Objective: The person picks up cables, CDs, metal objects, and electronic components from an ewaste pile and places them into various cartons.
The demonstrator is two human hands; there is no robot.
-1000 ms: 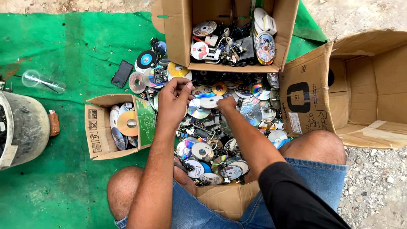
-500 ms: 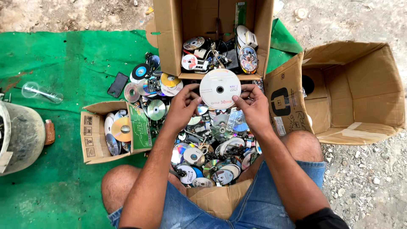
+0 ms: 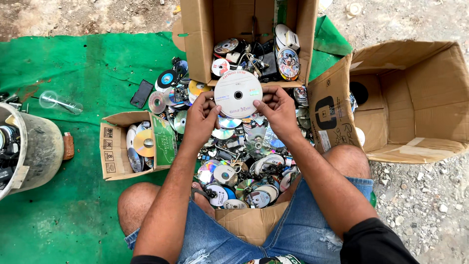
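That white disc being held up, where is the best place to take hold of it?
By its thin outer edge, coming in from the two sides. The white disc is flat and faces up, and the left hand and right hand pinch it at opposite rims, which probably keeps fingers off its face. The centre hole could take a fingertip too.

Glossy plastic, matt cardboard, rough cloth.
White disc [image 3: 238, 94]: smooth plastic, matt printed face; heaped discs [image 3: 234, 168] mirror-glossy, iridescent. Cardboard boxes [image 3: 415, 98] dull, creased brown. Green mat [image 3: 83, 68] coarse, fuzzy. Denim shorts [image 3: 293, 234] frayed. Gravel ground [image 3: 430, 195] rough.
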